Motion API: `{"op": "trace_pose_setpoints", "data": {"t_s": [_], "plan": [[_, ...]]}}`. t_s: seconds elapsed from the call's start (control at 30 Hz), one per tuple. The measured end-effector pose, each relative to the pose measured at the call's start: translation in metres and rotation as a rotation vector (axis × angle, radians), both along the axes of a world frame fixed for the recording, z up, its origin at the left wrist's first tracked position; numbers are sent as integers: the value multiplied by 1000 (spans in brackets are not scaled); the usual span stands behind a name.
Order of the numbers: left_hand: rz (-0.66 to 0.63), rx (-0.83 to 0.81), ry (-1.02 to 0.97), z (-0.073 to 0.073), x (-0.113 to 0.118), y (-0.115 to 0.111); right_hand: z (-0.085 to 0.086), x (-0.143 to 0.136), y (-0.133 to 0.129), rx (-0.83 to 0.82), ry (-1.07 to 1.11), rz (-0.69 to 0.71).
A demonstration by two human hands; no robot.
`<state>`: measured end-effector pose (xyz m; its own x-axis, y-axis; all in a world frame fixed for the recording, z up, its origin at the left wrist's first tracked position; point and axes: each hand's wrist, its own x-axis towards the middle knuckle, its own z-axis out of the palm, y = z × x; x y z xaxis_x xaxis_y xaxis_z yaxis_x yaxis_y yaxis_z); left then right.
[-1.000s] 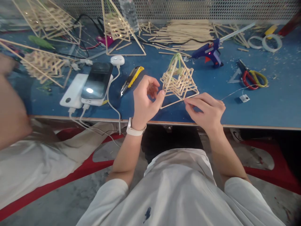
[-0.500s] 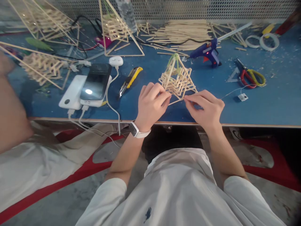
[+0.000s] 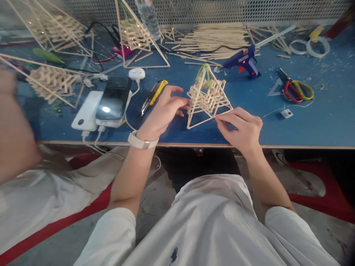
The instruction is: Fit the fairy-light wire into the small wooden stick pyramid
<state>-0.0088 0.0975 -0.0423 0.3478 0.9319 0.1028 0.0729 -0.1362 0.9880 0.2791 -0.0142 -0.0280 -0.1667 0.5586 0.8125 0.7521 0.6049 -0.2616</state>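
Observation:
A small pyramid frame of wooden sticks [image 3: 206, 94] stands on the blue table, with stacked zigzag layers inside and green strands at its top. My right hand [image 3: 241, 127] pinches its front base stick between thumb and fingertips. At the pyramid's left side is my left hand [image 3: 166, 109], fingers apart and holding nothing; whether a fingertip touches the frame I cannot tell. A yellow and black utility knife [image 3: 155, 94] lies just behind the left hand. Behind the pyramid, a blue glue gun [image 3: 244, 61] rests with a glue stick in its back and a small red light showing.
Scissors [image 3: 296, 89] and a small white block with wires [image 3: 286, 113] lie at right, tape rings [image 3: 318, 47] farther back. Loose sticks [image 3: 213, 37] are heaped behind. At left are power banks [image 3: 88, 111], a phone [image 3: 113, 98], larger stick frames [image 3: 52, 83] and another person's arm [image 3: 16, 129].
My left hand has let go of the pyramid's front base and moved left, its fingers spreading. My right hand stays at the front base stick.

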Motion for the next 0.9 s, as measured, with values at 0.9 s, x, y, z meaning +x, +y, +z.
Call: {"op": "trace_pose_setpoints", "data": {"t_s": [0.9], "plan": [[-58, -280, -217, 29, 28, 0, 3, 2, -2, -84, -13, 2]]}}
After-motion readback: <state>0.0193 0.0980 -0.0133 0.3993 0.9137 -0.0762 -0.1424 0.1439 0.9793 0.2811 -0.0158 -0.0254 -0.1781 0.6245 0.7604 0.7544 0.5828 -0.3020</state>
